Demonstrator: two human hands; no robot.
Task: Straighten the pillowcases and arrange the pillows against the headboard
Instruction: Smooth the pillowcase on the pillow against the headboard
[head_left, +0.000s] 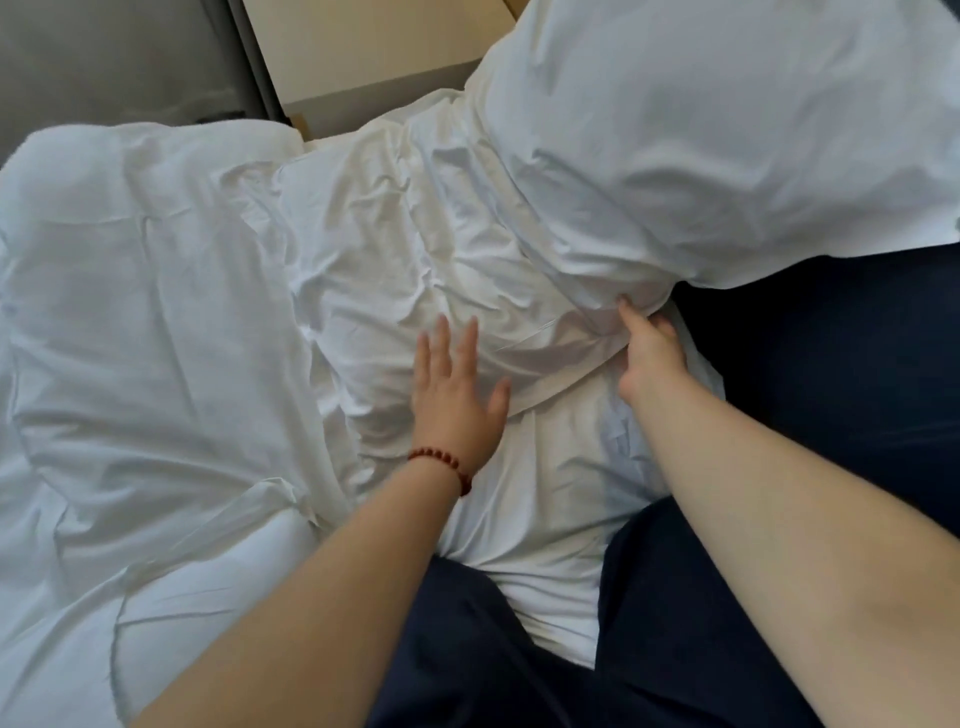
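Left hand (457, 395) flat, fingers spread, pressing on the wrinkled pillow (415, 234) that lies under and ahead of it. Right hand (649, 353) pinches the pillowcase hem (561, 364) just right of the left hand, at the lower edge of the second pillow (701, 130).

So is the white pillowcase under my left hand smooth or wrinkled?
Wrinkled: the white fabric pillowcase shows deep creases all around the flat left hand.
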